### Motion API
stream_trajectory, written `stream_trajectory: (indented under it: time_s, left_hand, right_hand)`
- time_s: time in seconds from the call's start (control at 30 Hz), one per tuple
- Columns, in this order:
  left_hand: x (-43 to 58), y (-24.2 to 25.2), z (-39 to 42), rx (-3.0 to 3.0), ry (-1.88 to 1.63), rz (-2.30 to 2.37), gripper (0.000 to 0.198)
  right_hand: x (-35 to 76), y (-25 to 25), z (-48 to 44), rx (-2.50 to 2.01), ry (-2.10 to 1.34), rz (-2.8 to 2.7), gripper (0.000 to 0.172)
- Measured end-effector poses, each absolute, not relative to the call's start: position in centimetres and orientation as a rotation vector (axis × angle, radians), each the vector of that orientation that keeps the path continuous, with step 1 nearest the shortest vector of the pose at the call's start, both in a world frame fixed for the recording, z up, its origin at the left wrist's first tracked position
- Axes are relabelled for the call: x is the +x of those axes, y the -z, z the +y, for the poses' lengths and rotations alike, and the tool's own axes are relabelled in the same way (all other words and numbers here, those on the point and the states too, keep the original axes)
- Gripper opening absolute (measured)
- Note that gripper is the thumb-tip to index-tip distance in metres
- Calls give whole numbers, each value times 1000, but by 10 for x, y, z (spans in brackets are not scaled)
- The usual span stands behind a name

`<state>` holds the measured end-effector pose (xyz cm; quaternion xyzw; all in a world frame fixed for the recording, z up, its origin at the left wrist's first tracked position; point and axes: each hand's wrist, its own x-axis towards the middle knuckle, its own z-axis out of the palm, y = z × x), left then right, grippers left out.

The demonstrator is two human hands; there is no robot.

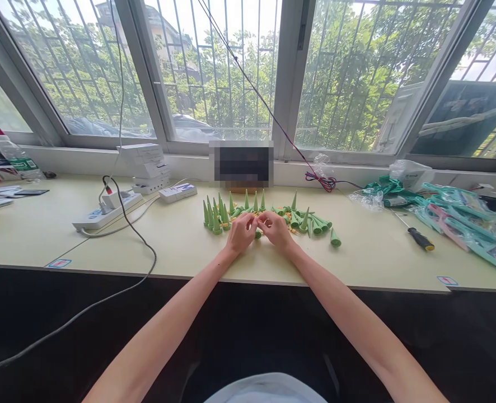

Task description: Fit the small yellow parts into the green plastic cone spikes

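My left hand (pixel 243 230) and my right hand (pixel 274 228) meet over the table, fingertips pinched close together. Whatever lies between them is too small to make out; a bit of orange shows near the fingers. Around both hands are many small green cones (pixel 216 224). To the left and behind, several stand upright with their tips up. On the right, more green cones (pixel 320 225) lie on their sides in a loose pile, and a single cone (pixel 335 238) rests apart. Small orange-yellow pieces (pixel 293 229) are scattered among them.
A power strip (pixel 109 211) with plugs and a dark cable (pixel 147 246) is on the left, near stacked white boxes (pixel 145 162). To the right are a screwdriver (pixel 420 238) and teal plastic packages (pixel 462 218). A pixelated box (pixel 243 163) stands by the window.
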<state>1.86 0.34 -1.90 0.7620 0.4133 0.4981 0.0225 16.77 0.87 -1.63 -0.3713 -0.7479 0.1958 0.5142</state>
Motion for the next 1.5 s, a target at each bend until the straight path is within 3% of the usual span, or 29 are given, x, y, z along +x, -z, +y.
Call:
stream_trajectory:
  time_s: [0.7, 1.5]
  left_hand:
    - [18, 23, 9, 2308, -1594, 1288, 25]
    - [18, 21, 9, 2244, -1593, 1399, 25]
  right_hand:
    - [169, 15, 8, -891, -584, -1774, 17]
    - [173, 19, 17, -981, -448, -1760, 18]
